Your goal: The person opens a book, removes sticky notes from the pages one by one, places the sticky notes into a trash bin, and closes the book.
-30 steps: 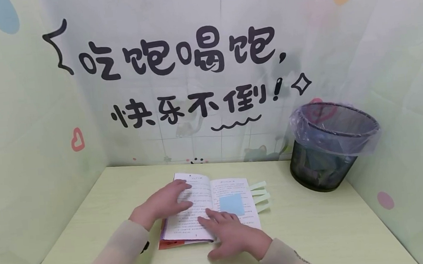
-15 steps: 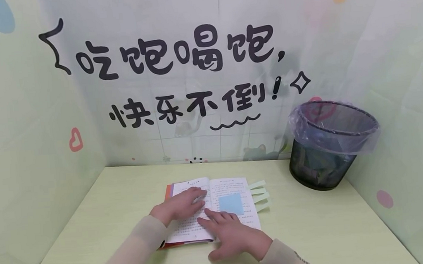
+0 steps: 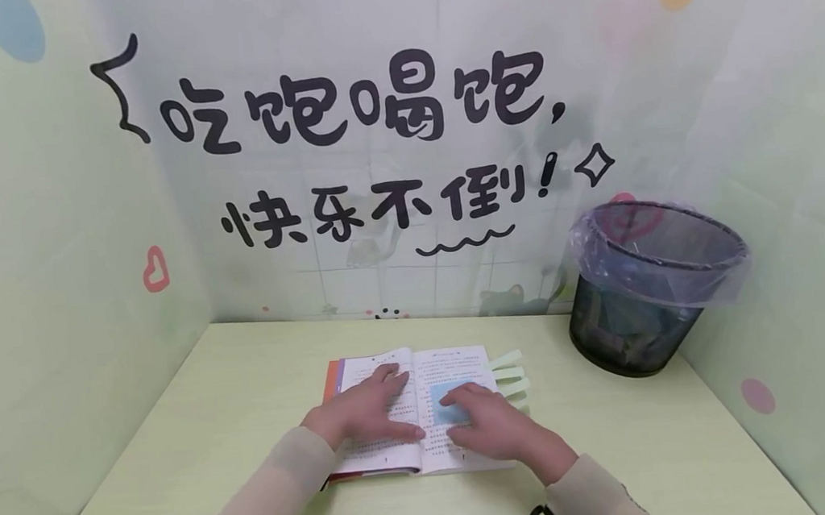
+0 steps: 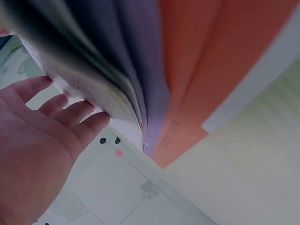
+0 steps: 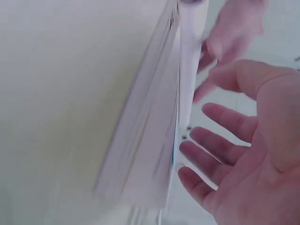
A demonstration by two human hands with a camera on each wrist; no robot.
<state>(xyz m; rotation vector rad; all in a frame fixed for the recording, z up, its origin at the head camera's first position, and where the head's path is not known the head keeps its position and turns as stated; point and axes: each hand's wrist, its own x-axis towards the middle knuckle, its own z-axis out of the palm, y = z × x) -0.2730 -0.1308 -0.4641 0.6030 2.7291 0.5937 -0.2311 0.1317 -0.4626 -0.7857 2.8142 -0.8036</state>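
Observation:
An open book point(image 3: 434, 456) lies on the table with printed pages up. A light blue sticky note point(image 3: 441, 389) is on its right page, and pale green tabs point(image 3: 510, 373) jut from the right edge. My left hand point(image 3: 362, 413) rests spread on the left page, thumb near the spine. In the left wrist view its straight fingers point(image 4: 96, 125) meet the page, with purple sheets and an orange cover point(image 4: 187, 84) beneath. My right hand point(image 3: 497, 425) is over the right page, its fingers overlapping the blue note. In the right wrist view its fingers point(image 5: 218, 140) are loosely bent beside the page.
A black mesh wastebasket point(image 3: 632, 329) with a clear purplish liner point(image 3: 683, 276) stands at the table's back right. Printed fabric walls point(image 3: 375, 155) with large black characters enclose the pale table point(image 3: 249, 400) at the back and sides.
My left hand moved right from the left page's outer edge toward the spine, and that page settled flatter. My right hand left the lower spine area and shifted right over the blue note.

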